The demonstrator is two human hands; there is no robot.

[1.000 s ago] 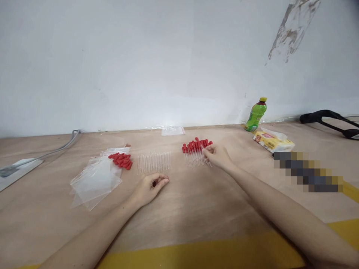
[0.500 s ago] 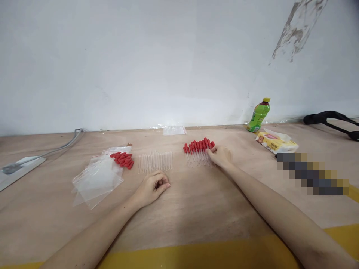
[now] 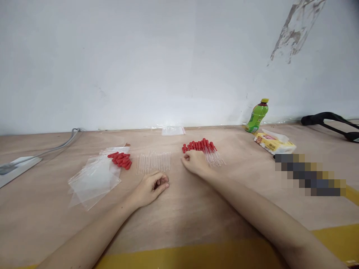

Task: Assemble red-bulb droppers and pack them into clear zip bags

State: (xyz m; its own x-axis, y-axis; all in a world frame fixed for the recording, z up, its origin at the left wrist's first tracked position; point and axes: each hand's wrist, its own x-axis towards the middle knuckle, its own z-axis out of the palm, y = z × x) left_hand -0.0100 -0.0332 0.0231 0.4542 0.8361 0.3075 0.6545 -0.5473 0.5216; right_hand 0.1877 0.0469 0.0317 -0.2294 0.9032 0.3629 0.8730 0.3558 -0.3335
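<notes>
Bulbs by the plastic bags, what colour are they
The bulbs are red, clearest in the head view.

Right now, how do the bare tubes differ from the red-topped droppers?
The bare tubes are wholly clear; the red-topped droppers have red ends. The bare tubes lie in a tidy row; the red-topped droppers lie bunched, partly hidden by the right hand. Both show slim clear stems.

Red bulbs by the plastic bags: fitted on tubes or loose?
Loose. The red bulbs lie heaped partly on the clear bags, no stems showing; the bare tubes lie in a separate row beside them.
</notes>
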